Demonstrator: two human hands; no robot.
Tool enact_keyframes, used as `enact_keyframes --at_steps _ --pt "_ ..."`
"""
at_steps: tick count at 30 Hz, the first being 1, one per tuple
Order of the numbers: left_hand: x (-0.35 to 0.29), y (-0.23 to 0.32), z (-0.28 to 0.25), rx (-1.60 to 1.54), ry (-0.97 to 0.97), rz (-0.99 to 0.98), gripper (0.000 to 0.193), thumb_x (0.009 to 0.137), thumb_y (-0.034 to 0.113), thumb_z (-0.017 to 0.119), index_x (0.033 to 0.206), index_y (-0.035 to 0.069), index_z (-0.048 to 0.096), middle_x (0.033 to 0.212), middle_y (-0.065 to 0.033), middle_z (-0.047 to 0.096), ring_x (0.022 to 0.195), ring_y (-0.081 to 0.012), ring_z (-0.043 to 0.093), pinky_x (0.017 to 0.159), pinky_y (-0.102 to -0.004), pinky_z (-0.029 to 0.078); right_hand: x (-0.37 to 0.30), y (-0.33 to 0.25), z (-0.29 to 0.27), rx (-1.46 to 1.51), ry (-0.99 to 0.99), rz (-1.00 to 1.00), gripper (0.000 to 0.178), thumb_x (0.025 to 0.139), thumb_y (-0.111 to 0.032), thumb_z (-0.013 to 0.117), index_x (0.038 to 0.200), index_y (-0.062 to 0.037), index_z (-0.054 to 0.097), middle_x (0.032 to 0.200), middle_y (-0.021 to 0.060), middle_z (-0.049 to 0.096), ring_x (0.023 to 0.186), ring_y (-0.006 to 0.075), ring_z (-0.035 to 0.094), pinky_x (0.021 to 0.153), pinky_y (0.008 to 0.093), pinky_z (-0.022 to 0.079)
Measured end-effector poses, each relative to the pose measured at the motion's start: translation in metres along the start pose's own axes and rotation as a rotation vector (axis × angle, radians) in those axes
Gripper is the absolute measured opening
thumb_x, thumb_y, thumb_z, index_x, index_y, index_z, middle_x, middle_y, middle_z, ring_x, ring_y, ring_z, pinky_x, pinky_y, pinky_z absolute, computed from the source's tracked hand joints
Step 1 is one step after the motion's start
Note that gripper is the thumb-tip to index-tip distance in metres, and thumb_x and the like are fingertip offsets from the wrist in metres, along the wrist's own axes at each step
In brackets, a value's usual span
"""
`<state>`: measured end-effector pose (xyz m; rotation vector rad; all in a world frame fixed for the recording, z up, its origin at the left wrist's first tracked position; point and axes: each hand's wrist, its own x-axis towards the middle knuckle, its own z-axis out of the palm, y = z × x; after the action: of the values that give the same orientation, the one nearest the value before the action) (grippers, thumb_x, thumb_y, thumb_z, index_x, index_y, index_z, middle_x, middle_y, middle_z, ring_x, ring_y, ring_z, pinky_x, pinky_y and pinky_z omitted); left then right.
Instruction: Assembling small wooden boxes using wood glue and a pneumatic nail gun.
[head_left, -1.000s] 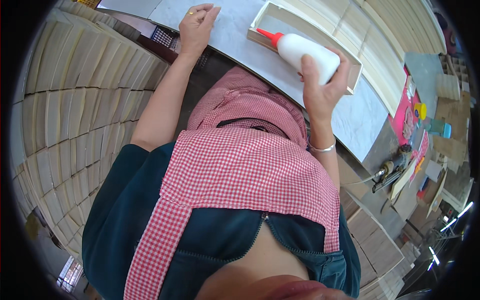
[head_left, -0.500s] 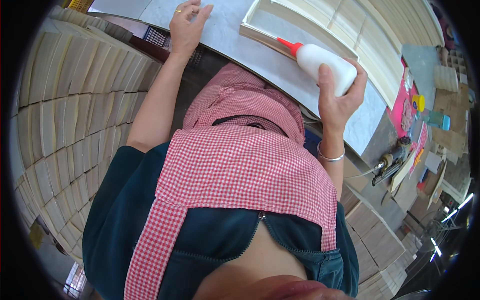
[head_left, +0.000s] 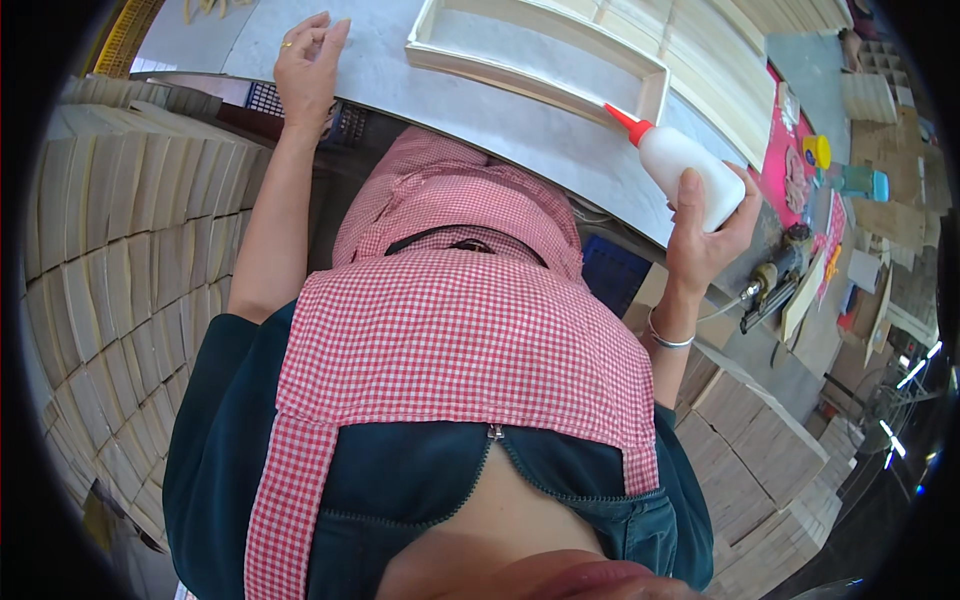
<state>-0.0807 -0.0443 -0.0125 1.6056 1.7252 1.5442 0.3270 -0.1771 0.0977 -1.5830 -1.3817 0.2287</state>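
My right hand (head_left: pixel 712 228) is wrapped round a white squeeze bottle (head_left: pixel 685 165) with a red pointed nozzle. The bottle is tilted, its nozzle pointing up and left at the near right corner of a shallow, pale wooden frame (head_left: pixel 500 78). Whether the tip touches the wood, I cannot tell. The frame lies on the light marbled table (head_left: pixel 400 105). Over the table's left part is my left hand (head_left: pixel 308 75), empty, its fingers loosely curved and the thumb apart from them. It is to the left of the frame, not touching it.
Tall stacks of wooden pieces (head_left: pixel 140 250) stand at my left. More pale wooden parts (head_left: pixel 725 95) lie right of the frame. Farther right are a yellow tub (head_left: pixel 817 152), a teal-capped container (head_left: pixel 865 182) and a hand tool with a hose (head_left: pixel 775 285). Wooden boxes (head_left: pixel 745 440) are stacked lower right.
My right hand has moved the bottle rightward along the frame's near side, to its right corner. The whole view has shifted a little; my left hand stays empty.
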Motion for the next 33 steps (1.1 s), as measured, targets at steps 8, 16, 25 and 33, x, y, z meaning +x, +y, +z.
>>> enact_keyframes --at_steps 8,16,25,33 --pt "0.005 -0.011 0.001 -0.003 0.020 -0.006 0.023 0.091 0.024 0.077 0.088 0.001 0.076 0.123 -0.0047 0.068 0.104 -0.0157 0.062 0.087 -0.0248 0.048 0.000 0.010 -0.031 -0.061 0.080 0.095 0.043 0.088 -0.021 0.078 0.119 -0.0005 0.056 0.103 0.0130 0.063 0.087 0.0223 0.061 0.076 0.0326 0.052" --pt "0.006 0.003 -0.001 0.083 -0.048 -0.054 0.022 0.094 0.019 0.071 0.104 -0.001 0.072 0.121 -0.0111 0.069 0.110 -0.0221 0.064 0.098 -0.0297 0.049 0.010 0.052 -0.044 0.010 0.258 0.139 0.043 0.088 -0.020 0.076 0.120 0.0001 0.055 0.106 0.0138 0.061 0.094 0.0243 0.060 0.085 0.0347 0.051" --pt "0.011 0.011 -0.011 0.025 -0.498 0.045 0.068 0.083 0.014 0.073 0.145 0.003 0.047 0.152 -0.0136 0.046 0.136 -0.0290 0.047 0.116 -0.0401 0.035 0.138 0.205 -0.078 -0.330 0.513 0.225 0.043 0.076 -0.027 0.080 0.096 -0.0059 0.048 0.095 0.0109 0.057 0.084 0.0264 0.058 0.079 0.0360 0.049" --pt "0.045 0.057 0.023 0.176 -0.823 0.029 0.114 0.063 0.028 0.088 0.159 0.008 0.029 0.161 -0.0116 0.036 0.146 -0.0297 0.037 0.123 -0.0396 0.027 0.245 0.302 -0.100 -1.074 -0.024 0.114 0.053 0.083 -0.051 0.075 0.091 -0.0004 0.065 0.081 0.0167 0.064 0.078 0.0344 0.064 0.078 0.0420 0.053"
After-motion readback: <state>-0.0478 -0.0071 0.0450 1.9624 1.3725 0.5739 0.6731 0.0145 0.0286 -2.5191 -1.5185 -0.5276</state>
